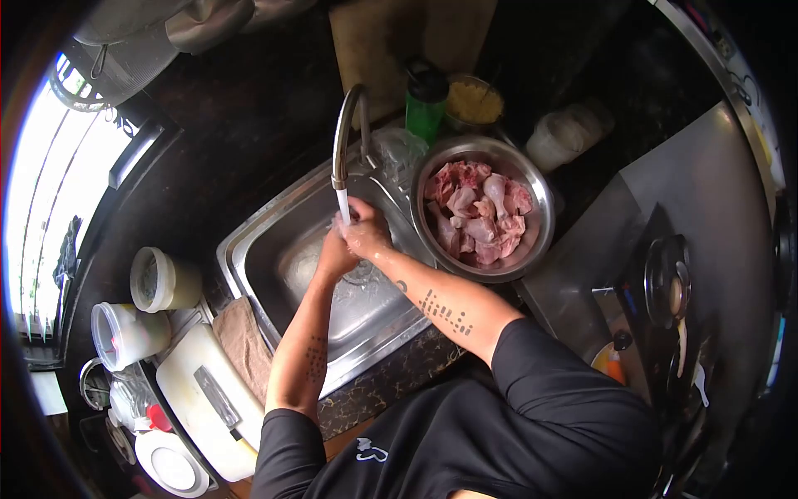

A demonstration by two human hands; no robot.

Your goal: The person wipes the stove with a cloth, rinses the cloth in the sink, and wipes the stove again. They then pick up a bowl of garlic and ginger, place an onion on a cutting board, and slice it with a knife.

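While a thin stream of water (342, 205) falls from the curved metal tap (342, 133), both hands meet right under it, above the middle of the rectangular stainless-steel sink (270, 249), the largest thing on the dark counter. Just right of the sink, touching its edge, stands a round steel bowl (536, 239) heaped with raw pink chicken pieces (478, 212), drumsticks among them. At the sink's near left corner a brown cloth (243, 341) lies folded, with a white plastic cutting board (195, 387) just beyond it. Behind the sink, past the tap, stands a green bottle with a black cap (426, 104).

The right hand (367, 233) lies over the left hand (335, 256) in the water, its fingers curled and pressed close together around the other hand. The left hand's fingers are covered, so I cannot tell how they are set. Neither hand holds an object.

The bowl of chicken, nearest the hands, looks heavy for its size. Its rolled rim is stiff, but would likely be slick to wet fingers. The surest hold is probably on the rim at two opposite sides. The meat itself looks soft and slippery, and a drumstick is best gripped at its narrow bone end.
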